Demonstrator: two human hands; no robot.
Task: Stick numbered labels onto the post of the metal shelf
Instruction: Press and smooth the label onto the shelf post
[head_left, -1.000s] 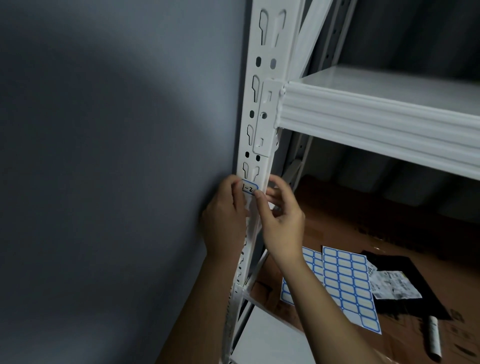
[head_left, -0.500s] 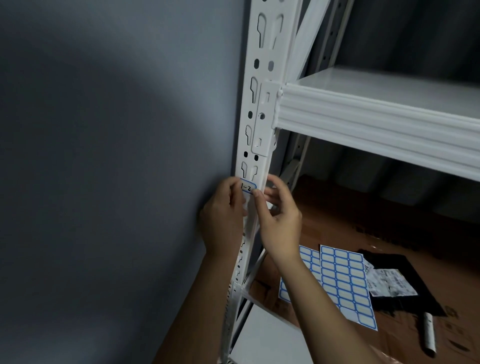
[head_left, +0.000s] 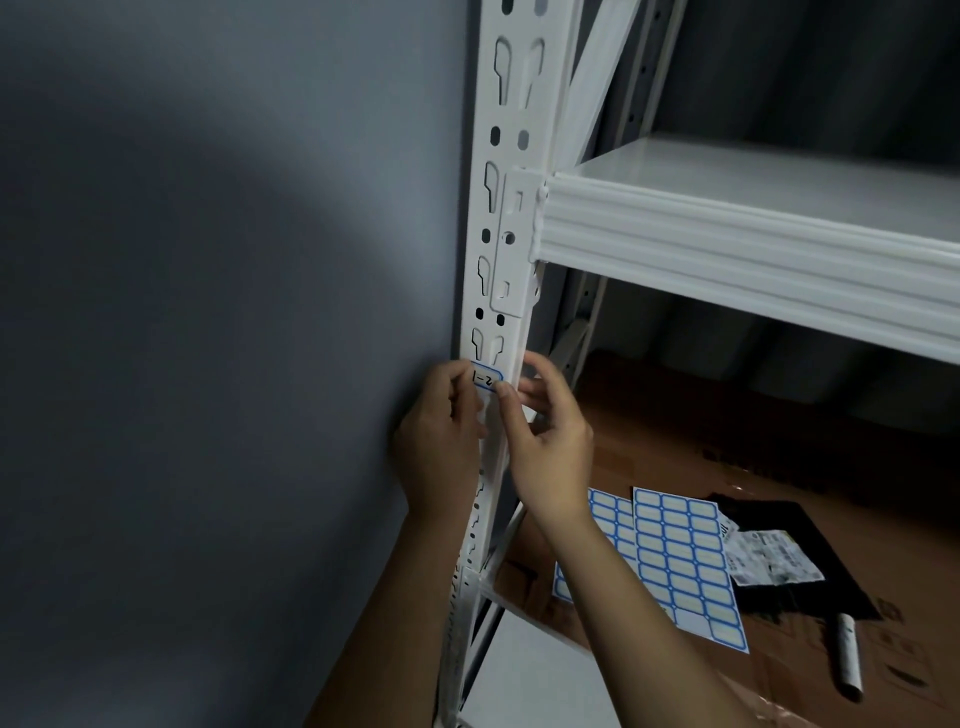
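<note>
While both hands meet at the white post (head_left: 493, 291), a blue-edged label (head_left: 486, 378) lies on its face.
Left hand (head_left: 441, 441) pinches the label's left end; right hand (head_left: 545, 441) thumb presses its right corner, fingers curled round the post.

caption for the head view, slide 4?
Both hands press a numbered label onto the white shelf post.
</note>
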